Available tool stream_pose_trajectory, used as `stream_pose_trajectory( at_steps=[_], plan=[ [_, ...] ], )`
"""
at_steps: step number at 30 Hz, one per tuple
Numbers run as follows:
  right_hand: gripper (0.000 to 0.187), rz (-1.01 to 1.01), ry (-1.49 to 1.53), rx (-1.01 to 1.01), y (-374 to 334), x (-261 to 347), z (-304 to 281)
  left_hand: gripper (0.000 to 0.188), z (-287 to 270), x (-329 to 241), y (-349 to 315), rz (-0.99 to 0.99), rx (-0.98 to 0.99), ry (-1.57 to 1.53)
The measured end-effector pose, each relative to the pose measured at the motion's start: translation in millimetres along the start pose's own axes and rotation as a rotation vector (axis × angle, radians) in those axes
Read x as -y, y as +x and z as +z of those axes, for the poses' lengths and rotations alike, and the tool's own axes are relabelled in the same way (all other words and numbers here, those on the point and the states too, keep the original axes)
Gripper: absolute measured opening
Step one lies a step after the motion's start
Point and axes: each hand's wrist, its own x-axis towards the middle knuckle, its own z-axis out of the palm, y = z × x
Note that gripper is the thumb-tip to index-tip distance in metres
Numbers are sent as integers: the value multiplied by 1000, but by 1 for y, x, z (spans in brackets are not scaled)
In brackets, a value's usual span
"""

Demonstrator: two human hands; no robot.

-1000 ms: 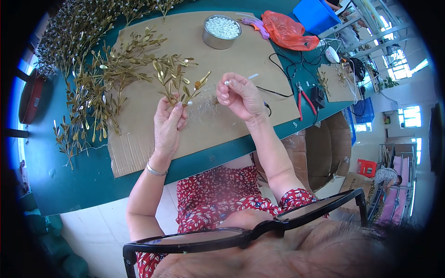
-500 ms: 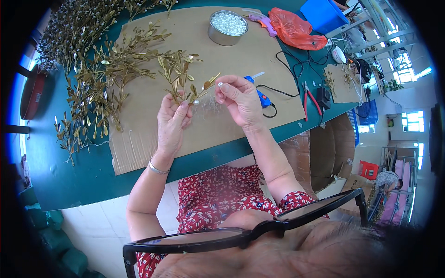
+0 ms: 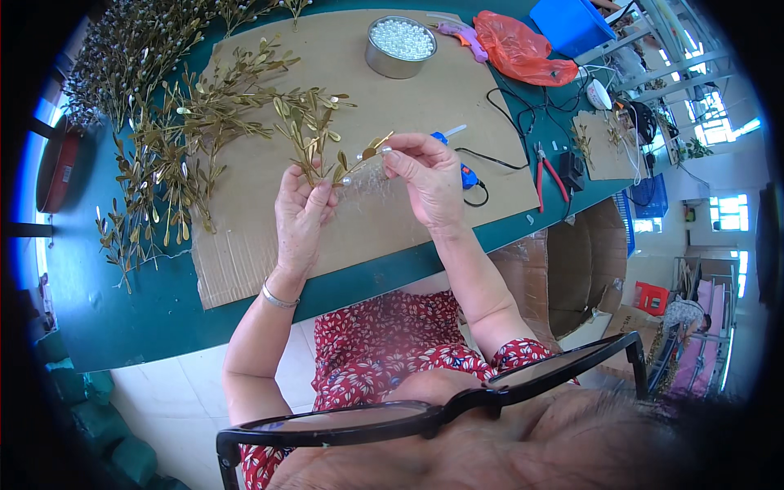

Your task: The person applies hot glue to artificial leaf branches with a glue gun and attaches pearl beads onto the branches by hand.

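My left hand (image 3: pixel 302 208) pinches the stem of an artificial leafy branch (image 3: pixel 306 135) with golden-brown leaves, held above the cardboard. Near the thumb, a white pearl bead (image 3: pixel 346 181) sits on the branch. My right hand (image 3: pixel 429 175) is closed, thumb against fingers, on a small white pearl bead (image 3: pixel 386 150) at the tip of a side twig (image 3: pixel 367 153). Another bead shows a little further along that twig. Behind the right hand lies a blue glue gun (image 3: pixel 468 175), partly hidden. A round metal tin (image 3: pixel 400 47) full of white pearl beads stands beyond the hands.
More golden branches (image 3: pixel 175 139) cover the left of the cardboard sheet (image 3: pixel 253 253) on the green table (image 3: pixel 131 327). At right lie red-handled pliers (image 3: pixel 551 175), a black adapter (image 3: pixel 572 170) and cables. A pink glue gun (image 3: pixel 465 37), red plastic bag (image 3: pixel 518 53) and blue bin (image 3: pixel 572 28) are at the back.
My right hand has brought its bead against the side twig, from just beside it. The left hand keeps its hold on the branch, almost still.
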Motion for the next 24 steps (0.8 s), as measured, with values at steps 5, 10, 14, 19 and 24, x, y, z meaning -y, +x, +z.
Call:
stream_pose_trajectory(
  at_steps=[5, 10, 14, 19, 24],
  plan=[
    [17, 24, 59, -11, -1, 0, 3, 28, -1, 2, 0, 8, -10, 13],
    [16, 34, 88, 13, -2, 0, 1, 28, -2, 2, 1, 11, -13, 12],
    [16, 34, 102, 45, -1, -1, 0, 28, -2, 3, 1, 0, -4, 0],
    [18, 49, 59, 21, -2, -3, 3, 27, -1, 1, 1, -11, -7, -9],
    [18, 18, 50, 25, -2, -8, 2, 26, 0, 1, 1, -13, -12, -5]
  ],
)
